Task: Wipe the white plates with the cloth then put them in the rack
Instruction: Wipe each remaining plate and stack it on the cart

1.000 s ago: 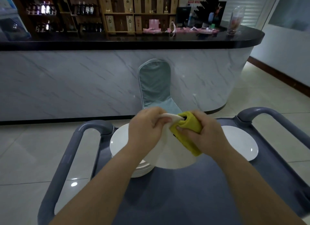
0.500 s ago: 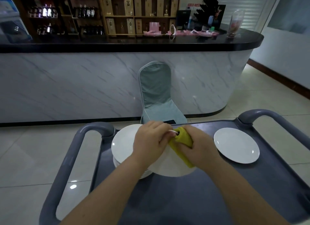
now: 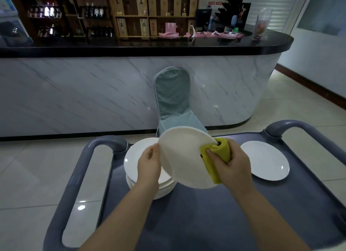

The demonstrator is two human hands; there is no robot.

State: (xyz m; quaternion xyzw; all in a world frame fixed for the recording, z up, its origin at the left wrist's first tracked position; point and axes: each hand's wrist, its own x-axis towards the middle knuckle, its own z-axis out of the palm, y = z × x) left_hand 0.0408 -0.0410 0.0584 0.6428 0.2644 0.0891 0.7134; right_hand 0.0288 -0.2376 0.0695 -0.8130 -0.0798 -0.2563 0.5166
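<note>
Fingers of the right hand (image 3: 232,166) curl round the yellow cloth (image 3: 218,163), clamping it over the held plate (image 3: 183,155) at the plate's 3 o'clock. The left hand (image 3: 149,162) pinches the rim at 9 o'clock. The plate tilts above the stack (image 3: 136,155) on the cart (image 3: 206,213). This looks like mid-wipe; next the plate likely needs turning. No rack shows.

Dim indoor light, floor (image 3: 81,207) glare spot, wide-angle edge bending.

A stack of white plates (image 3: 135,157) sits at the left of a grey-blue service cart (image 3: 196,222); a single white plate (image 3: 265,161) lies well apart at right.
</note>
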